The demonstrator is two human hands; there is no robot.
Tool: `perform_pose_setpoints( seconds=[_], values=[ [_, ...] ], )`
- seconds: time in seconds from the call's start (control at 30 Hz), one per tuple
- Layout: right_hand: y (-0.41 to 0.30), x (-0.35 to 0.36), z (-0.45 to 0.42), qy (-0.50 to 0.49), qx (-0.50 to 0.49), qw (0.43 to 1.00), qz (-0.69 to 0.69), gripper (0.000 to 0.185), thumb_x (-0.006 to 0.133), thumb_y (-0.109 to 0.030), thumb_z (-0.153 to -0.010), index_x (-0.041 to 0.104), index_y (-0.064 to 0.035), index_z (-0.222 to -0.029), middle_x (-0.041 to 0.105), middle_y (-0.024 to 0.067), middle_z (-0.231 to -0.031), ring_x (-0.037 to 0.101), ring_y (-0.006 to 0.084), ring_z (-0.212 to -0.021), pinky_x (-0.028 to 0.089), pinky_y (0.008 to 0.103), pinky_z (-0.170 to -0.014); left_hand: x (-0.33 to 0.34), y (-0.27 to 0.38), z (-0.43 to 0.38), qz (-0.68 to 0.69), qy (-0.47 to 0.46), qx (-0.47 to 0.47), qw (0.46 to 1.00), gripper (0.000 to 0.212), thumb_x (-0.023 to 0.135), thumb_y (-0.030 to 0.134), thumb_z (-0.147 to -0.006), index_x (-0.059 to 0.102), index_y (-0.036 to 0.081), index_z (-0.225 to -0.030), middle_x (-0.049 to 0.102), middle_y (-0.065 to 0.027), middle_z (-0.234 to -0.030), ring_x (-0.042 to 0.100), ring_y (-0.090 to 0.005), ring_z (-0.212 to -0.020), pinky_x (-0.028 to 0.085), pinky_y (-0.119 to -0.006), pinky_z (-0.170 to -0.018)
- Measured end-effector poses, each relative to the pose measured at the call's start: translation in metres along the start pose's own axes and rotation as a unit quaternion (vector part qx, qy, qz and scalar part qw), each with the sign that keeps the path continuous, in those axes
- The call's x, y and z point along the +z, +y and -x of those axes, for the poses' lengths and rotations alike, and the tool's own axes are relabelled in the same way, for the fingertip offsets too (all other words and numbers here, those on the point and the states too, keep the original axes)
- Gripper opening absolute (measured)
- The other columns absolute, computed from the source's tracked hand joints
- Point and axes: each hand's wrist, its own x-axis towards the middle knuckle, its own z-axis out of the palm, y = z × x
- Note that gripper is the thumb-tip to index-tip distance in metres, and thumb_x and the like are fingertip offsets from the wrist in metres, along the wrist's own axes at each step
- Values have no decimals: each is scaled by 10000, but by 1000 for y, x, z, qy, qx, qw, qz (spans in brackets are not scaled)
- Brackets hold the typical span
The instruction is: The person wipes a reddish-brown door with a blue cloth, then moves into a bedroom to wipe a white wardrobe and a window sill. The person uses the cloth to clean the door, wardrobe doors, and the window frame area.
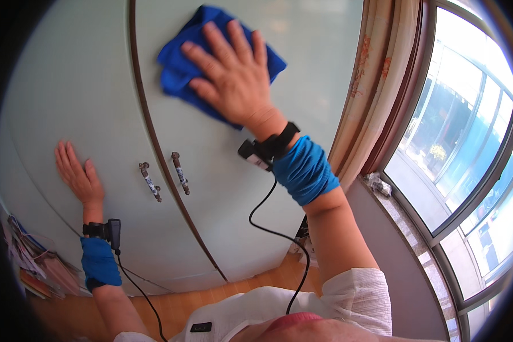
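My right hand (239, 83) presses a blue cloth (174, 70) against the upper part of the pale right cabinet door (312, 55). Its fingers are spread over the cloth, whose edges stick out on both sides. Lower down, my left hand (80, 175) rests flat on the left cabinet door (81, 85), thumb apart and nothing held. Between my hands are two door handles with blue-and-white patterned grips, the left handle (150, 182) and the right handle (180, 173). A dark brown strip (147, 107) runs along the gap between the doors.
Curtains (367, 85) hang right of the cabinet, beside a window (453, 124) with a stone sill (404, 226). Papers and books (47, 269) are stacked at lower left. Black cables (278, 233) trail from devices strapped to both wrists. The floor (188, 299) is wood-coloured.
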Motion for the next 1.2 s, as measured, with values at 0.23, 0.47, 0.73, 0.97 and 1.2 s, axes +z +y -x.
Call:
perform_pose_setpoints(
  seconds=[0.23, 0.47, 0.73, 0.97, 1.2],
  values=[
    [162, -23, 32, 142, 237, 956, 94, 557, 447, -483, -1042, 412, -269, -1554, 339, 103, -1638, 249, 353, -1527, 152, 554, -1218, 1, -8, 2, -7, 1, 18, 1000, 574, 416, 301, -1052, 348, 39, -1559, 321, -166, -1624, 252, -378, -1515, 181, -536, -1216],
    [146, -16, 108, 146, 399, 901, 88, 627, 398, -519, -1042, 334, -235, -1597, 267, 203, -1650, 228, 422, -1519, 143, 560, -1216, 2, -6, 3, -13, 8, 7, 1000, 574, 432, 317, -1048, 366, 43, -1549, 342, -166, -1609, 276, -383, -1502, 193, -535, -1210],
    [-24, 19, 56, 74, 193, 978, 5, 601, 651, -444, -916, 518, -277, -1478, 346, 172, -1608, 259, 456, -1481, 123, 654, -1182, 4, -2, 0, -4, 20, 12, 1000, 567, 433, 331, -1048, 385, 62, -1545, 362, -164, -1601, 303, -391, -1484, 232, -541, -1193],
    [-72, 8, 113, -56, 8, 998, 22, 497, 432, -586, -1010, 518, -412, -1467, 373, 24, -1620, 309, 344, -1492, 81, 605, -1222, 4, -6, 0, 0, 12, 29, 1000, 573, 431, 336, -1050, 389, 37, -1537, 352, -172, -1606, 294, -396, -1487, 216, -528, -1205],
    [68, -7, 189, 70, 248, 964, 64, 589, 631, -397, -920, 511, -268, -1482, 398, 131, -1590, 305, 423, -1471, 123, 635, -1190, 6, -16, 8, -16, -2, 40, 999, 574, 435, 331, -1049, 389, 11, -1524, 336, -208, -1603, 282, -421, -1484, 211, -535, -1209]
  ],
)
